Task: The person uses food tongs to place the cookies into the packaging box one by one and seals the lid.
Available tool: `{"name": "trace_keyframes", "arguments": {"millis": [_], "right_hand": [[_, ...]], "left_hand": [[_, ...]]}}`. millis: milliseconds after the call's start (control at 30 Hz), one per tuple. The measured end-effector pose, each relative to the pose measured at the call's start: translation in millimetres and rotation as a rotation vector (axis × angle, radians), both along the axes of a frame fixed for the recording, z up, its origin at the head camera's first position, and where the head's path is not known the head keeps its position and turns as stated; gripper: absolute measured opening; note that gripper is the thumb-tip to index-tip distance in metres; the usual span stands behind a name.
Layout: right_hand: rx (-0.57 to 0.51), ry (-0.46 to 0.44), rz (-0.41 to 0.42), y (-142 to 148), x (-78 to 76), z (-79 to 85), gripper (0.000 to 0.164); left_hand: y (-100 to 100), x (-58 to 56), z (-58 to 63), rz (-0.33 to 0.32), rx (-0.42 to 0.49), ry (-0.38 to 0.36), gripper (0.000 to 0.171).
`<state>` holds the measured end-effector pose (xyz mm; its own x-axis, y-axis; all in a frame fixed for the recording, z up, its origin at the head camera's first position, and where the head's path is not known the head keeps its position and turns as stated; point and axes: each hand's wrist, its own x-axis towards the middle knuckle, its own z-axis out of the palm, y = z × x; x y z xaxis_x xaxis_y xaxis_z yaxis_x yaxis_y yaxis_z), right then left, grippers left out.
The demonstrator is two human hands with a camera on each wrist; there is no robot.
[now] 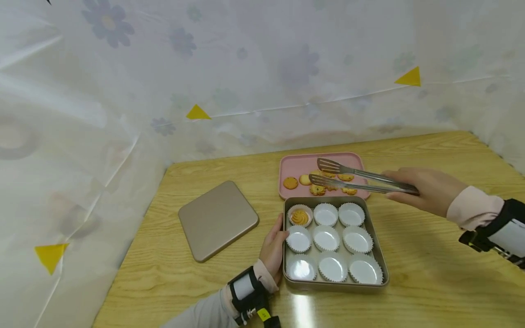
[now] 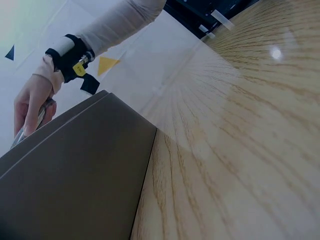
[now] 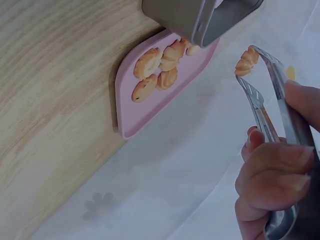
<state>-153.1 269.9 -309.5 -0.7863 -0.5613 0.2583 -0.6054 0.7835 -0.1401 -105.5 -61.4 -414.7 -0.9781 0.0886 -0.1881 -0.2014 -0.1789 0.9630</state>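
Note:
My right hand (image 1: 428, 187) grips metal tongs (image 1: 381, 176) with slotted ends. In the right wrist view a ridged golden cookie (image 3: 247, 61) sits between the tong tips, raised off the pink tray (image 3: 125, 117). The head view shows the tongs over that tray and its cookies (image 1: 290, 183). Along the left wall of a metal baking tin (image 1: 336, 286) lies my left hand (image 1: 272, 248), touching its side, thumb at the rim. White paper cups (image 1: 326, 238) stand in rows inside the tin. A swirled cookie (image 1: 300, 217) fills the far left cup.
To the left a flat, gold-coloured lid (image 1: 219, 222) lies on the wooden table (image 1: 156, 273). Behind the table hangs a flowered plastic sheet (image 1: 246, 68) with yellow triangles (image 1: 198, 112) on it. The pink tray stands right behind the tin.

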Motion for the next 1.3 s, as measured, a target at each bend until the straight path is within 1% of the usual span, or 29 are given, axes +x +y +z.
{"name": "trace_keyframes", "arguments": {"millis": [67, 200, 267, 367, 433, 600, 667, 733, 867, 1000, 1100, 1200, 1300], "right_hand": [[0.000, 0.037, 0.016, 2.0, 10.9, -1.2, 0.045], [0.026, 0.076, 0.026, 4.8, 29.9, -3.6, 0.044], [0.034, 0.082, 0.036, 5.6, 36.3, -5.5, 0.044], [0.046, 0.071, 0.044, 5.5, 41.5, -9.2, 0.046], [0.066, 0.051, 0.028, 5.7, 42.7, -12.0, 0.047], [0.123, -0.064, -0.048, 6.4, 42.4, -18.2, 0.053], [0.125, -0.099, -0.064, 6.7, 41.7, -20.0, 0.054], [0.129, -0.112, -0.068, 7.3, 40.9, -21.7, 0.055], [0.148, -0.113, -0.068, 7.3, 40.6, -23.6, 0.055], [0.160, -0.070, -0.040, 6.6, 41.7, -25.0, 0.054], [0.161, -0.056, -0.031, 5.9, 42.1, -25.6, 0.053], [0.161, -0.076, -0.045, 4.9, 42.0, -25.3, 0.053], [0.147, -0.083, -0.033, 4.4, 40.8, -25.4, 0.052]], "left_hand": [[-0.1, 0.0, 0.1, -0.002, -0.001, -0.001, 0.061], [0.0, -0.8, 1.0, 0.000, -0.012, 0.000, 0.061], [-0.1, -1.2, 1.6, 0.006, -0.024, -0.001, 0.061], [-0.2, -1.7, 2.4, 0.014, -0.036, -0.005, 0.060], [-0.2, -2.0, 2.5, 0.012, -0.036, -0.004, 0.060], [0.1, -2.4, 1.7, 0.003, -0.022, -0.001, 0.060], [0.2, -2.3, 1.1, 0.001, -0.018, 0.000, 0.061], [0.5, -2.4, 0.5, 0.000, -0.015, 0.005, 0.061], [1.1, -2.6, -0.2, -0.004, -0.004, 0.015, 0.062], [1.4, -2.6, -0.3, -0.005, 0.000, 0.013, 0.061], [1.5, -2.4, 0.2, -0.004, -0.003, 0.009, 0.061], [1.6, -2.1, 1.1, -0.001, -0.010, 0.002, 0.061], [1.9, -1.9, 1.5, 0.003, -0.015, -0.003, 0.061]]}}
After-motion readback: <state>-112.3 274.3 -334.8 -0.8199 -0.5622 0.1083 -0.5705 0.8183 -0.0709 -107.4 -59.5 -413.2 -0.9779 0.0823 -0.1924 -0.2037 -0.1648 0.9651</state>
